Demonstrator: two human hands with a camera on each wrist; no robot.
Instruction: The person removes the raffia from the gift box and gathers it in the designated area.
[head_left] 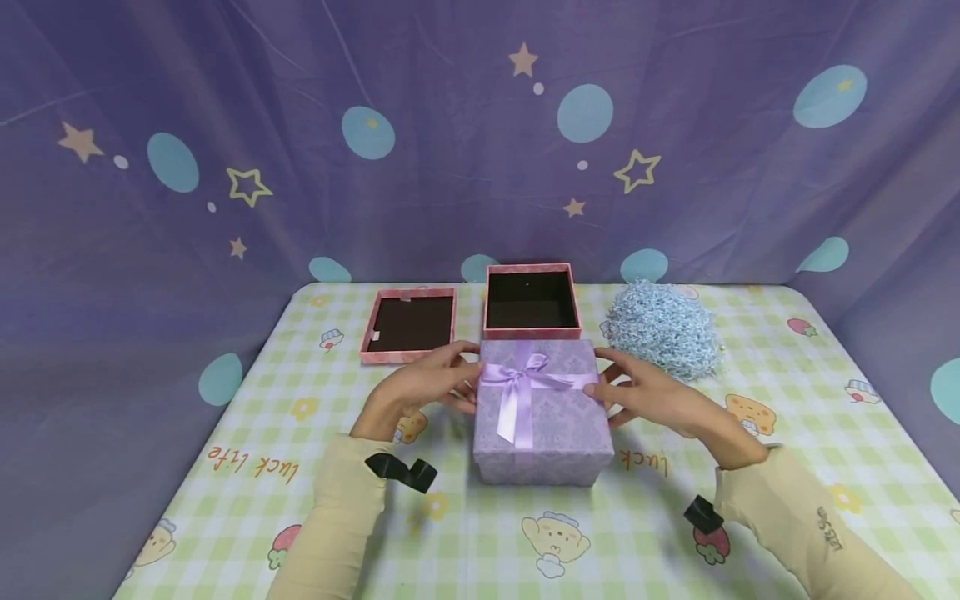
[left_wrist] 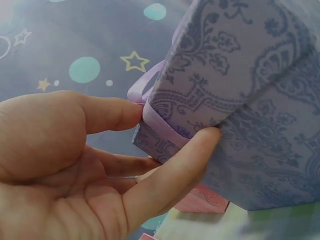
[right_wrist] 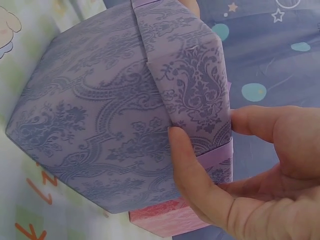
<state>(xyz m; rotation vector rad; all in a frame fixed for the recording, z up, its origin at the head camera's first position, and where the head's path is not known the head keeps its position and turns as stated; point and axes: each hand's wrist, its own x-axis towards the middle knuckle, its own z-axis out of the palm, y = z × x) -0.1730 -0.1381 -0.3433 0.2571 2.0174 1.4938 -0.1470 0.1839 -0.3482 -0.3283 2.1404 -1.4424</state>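
Note:
A purple patterned gift box (head_left: 558, 425) with its lid on stands at the middle of the table, a lilac ribbon bow (head_left: 519, 379) on top. My left hand (head_left: 427, 383) grips the lid's left side; in the left wrist view the thumb lies at the top edge by the ribbon (left_wrist: 167, 129) and a fingertip touches the lid's lower edge. On the right side my right hand (head_left: 648, 396) holds the lid (right_wrist: 192, 85) the same way, thumb at the top edge and a finger at the seam between lid and box body (right_wrist: 95, 120).
Behind the purple box stands an open pink box (head_left: 532, 333) with a dark inside. A pink lid (head_left: 386, 357), inside up, lies to its left. Light blue shredded paper (head_left: 663, 329) is heaped at the right rear. A patterned curtain (head_left: 450, 200) hangs behind the checked tablecloth (head_left: 480, 550).

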